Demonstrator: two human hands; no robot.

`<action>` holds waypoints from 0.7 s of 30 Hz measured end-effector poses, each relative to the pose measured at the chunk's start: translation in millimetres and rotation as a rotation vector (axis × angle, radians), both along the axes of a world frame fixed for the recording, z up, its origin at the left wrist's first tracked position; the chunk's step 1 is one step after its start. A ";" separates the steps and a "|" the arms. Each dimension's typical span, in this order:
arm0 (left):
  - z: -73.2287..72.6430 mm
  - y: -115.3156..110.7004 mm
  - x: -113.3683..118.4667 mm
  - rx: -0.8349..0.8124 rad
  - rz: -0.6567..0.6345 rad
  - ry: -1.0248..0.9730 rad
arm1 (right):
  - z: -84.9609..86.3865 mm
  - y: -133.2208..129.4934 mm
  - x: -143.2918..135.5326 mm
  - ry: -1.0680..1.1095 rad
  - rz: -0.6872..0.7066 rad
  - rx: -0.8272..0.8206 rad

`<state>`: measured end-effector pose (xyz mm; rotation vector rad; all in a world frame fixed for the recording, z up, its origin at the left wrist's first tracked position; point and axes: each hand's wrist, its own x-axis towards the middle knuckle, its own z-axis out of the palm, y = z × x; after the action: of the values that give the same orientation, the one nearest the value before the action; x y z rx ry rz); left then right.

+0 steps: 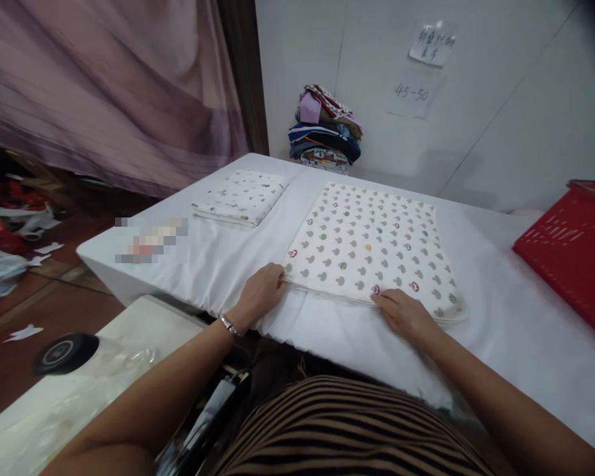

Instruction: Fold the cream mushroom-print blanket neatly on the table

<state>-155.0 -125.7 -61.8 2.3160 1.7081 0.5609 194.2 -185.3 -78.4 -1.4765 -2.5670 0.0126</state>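
Note:
A white folded cloth (pixel 371 244) printed with grey and a few coloured mushrooms lies flat on the white-covered table (pixel 218 271) in front of me. At its near left corner, my left hand (pixel 262 291) is closed on the edge, fingers pinched together. My right hand (pixel 401 312) grips the near edge right of the middle, its thumb on top and its other fingers partly hidden. The layers show along that edge. To the left, apart from both hands, rests a smaller folded white cloth (pixel 242 196) with a small dark print.
A red plastic basket (pixel 570 244) stands at the right. Behind the table's far edge rises a stack of folded clothes (pixel 324 132) against the wall. At lower left is a pale surface (pixel 109 383) with a black round object (pixel 65 352) and clear plastic.

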 end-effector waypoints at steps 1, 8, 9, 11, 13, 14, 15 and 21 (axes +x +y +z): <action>2.3 1.4 0.2 -0.024 0.016 -0.023 | 1.2 -0.2 -0.9 -0.007 -0.004 -0.006; 12.3 18.6 4.2 -0.076 0.048 0.060 | 8.8 -1.5 -24.5 0.003 0.003 0.042; 11.2 19.7 5.6 -0.080 0.047 0.098 | 9.9 -0.4 -31.1 0.010 0.010 0.036; 8.6 20.0 8.6 -0.072 0.059 0.137 | 11.5 3.6 -45.4 0.026 0.030 0.034; 6.3 18.3 11.2 -0.025 0.056 0.159 | 12.1 9.5 -59.5 0.028 0.049 0.038; 5.2 17.1 12.4 0.012 0.027 0.169 | 12.1 12.8 -65.8 0.019 0.055 0.034; 4.0 15.8 13.6 0.055 -0.023 0.176 | 11.9 16.3 -71.3 0.006 0.059 0.026; -4.6 14.4 22.5 0.276 -0.422 0.204 | 10.1 30.5 -84.2 -0.080 0.073 0.007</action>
<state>-132.5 -111.4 -66.4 2.9078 1.2100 0.5151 110.0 -154.8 -68.3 -1.4084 -2.6800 -0.0466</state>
